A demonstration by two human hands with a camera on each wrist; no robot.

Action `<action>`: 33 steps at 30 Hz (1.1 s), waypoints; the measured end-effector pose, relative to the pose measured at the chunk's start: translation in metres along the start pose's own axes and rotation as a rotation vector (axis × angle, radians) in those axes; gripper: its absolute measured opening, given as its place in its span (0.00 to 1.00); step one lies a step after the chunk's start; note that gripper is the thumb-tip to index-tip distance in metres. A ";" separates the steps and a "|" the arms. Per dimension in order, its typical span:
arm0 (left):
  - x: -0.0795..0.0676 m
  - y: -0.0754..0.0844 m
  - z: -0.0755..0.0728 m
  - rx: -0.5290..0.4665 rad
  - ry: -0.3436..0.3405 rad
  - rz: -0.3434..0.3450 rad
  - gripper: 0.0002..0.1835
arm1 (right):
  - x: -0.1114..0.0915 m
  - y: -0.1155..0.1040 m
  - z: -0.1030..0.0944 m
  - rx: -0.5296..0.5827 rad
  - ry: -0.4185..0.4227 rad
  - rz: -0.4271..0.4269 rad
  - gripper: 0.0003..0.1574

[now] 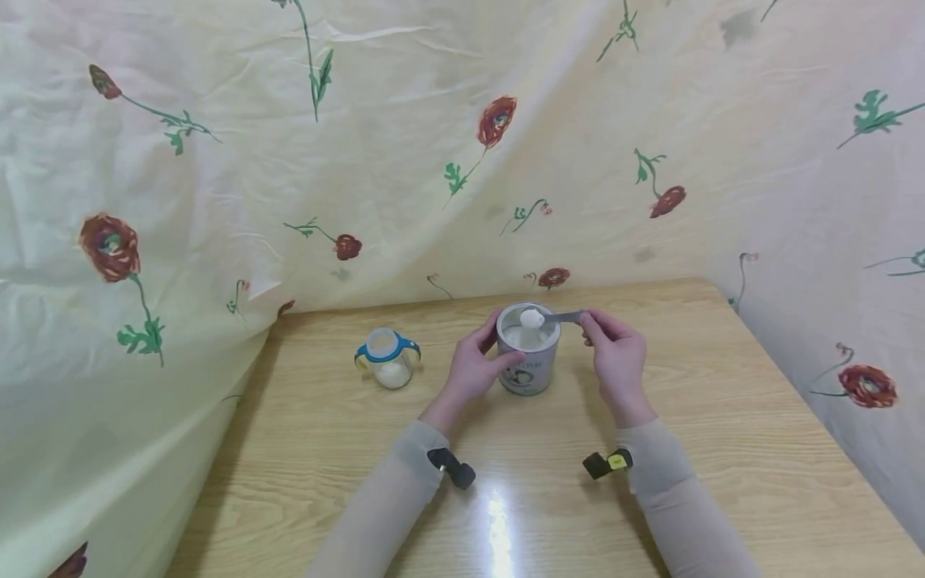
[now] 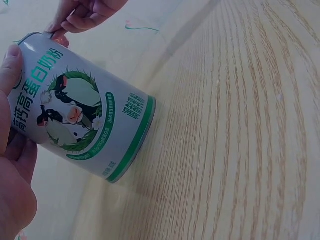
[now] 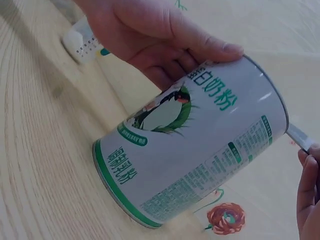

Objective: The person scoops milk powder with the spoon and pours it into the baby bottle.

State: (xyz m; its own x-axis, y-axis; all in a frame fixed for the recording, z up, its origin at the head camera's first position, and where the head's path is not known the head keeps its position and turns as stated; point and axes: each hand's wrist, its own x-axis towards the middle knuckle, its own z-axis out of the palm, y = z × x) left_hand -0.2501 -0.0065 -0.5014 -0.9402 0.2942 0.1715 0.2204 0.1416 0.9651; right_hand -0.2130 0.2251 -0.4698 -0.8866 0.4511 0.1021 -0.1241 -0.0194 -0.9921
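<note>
An open milk powder can [image 1: 526, 373] with a green base band and a cow picture [image 2: 75, 107] stands on the table. My left hand [image 1: 473, 365] grips its side, thumb across the front near the rim. White powder shows inside. My right hand [image 1: 619, 357], to the right of the can, pinches the grey handle of a scoop [image 1: 564, 317]. The scoop's bowl holds a heap of white powder above the can's mouth. In the right wrist view only part of the scoop [image 3: 299, 136] shows, at the can's rim.
Left of the can stands a baby bottle [image 1: 393, 374] with a blue two-handled collar and white powder inside; its mouth is uncapped. The wooden table [image 1: 318, 474] meets a flowered cloth [image 1: 405, 160] at the back and sides.
</note>
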 end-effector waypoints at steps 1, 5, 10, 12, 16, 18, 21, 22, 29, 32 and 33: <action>0.000 0.000 0.000 0.000 0.001 0.001 0.47 | 0.001 0.001 0.000 0.012 0.005 -0.004 0.23; 0.000 -0.001 0.000 0.000 0.003 0.002 0.47 | 0.001 0.002 0.001 0.033 0.016 -0.028 0.21; 0.000 -0.001 0.000 -0.006 0.005 0.006 0.47 | 0.001 0.003 0.004 0.060 0.023 -0.038 0.22; 0.000 0.000 0.000 -0.005 0.005 0.008 0.47 | 0.001 0.004 0.004 0.078 0.026 -0.026 0.23; 0.001 -0.001 0.000 0.000 0.005 0.011 0.46 | 0.002 0.006 0.004 0.090 0.033 -0.019 0.23; 0.001 -0.001 0.000 0.003 0.005 0.013 0.46 | 0.002 0.007 0.005 0.094 0.033 -0.021 0.23; 0.001 0.000 0.000 0.007 0.005 0.013 0.46 | 0.002 0.007 0.006 0.079 0.027 -0.029 0.23; 0.001 0.000 0.000 0.006 0.005 0.011 0.46 | 0.001 0.007 0.006 0.073 0.027 -0.030 0.22; 0.000 -0.001 0.000 0.004 0.002 -0.006 0.47 | -0.002 0.008 0.008 0.051 0.021 -0.030 0.23; 0.000 -0.003 0.000 0.005 -0.001 -0.005 0.48 | -0.002 0.008 0.008 0.034 0.015 -0.039 0.23; 0.000 -0.003 0.000 0.003 -0.002 -0.004 0.49 | -0.001 0.009 0.008 0.025 0.013 -0.042 0.23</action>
State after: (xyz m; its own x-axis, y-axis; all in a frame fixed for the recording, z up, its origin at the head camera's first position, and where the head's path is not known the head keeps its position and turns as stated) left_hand -0.2509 -0.0068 -0.5046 -0.9406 0.2952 0.1678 0.2178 0.1454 0.9651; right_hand -0.2162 0.2173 -0.4778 -0.8746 0.4633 0.1426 -0.1725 -0.0227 -0.9847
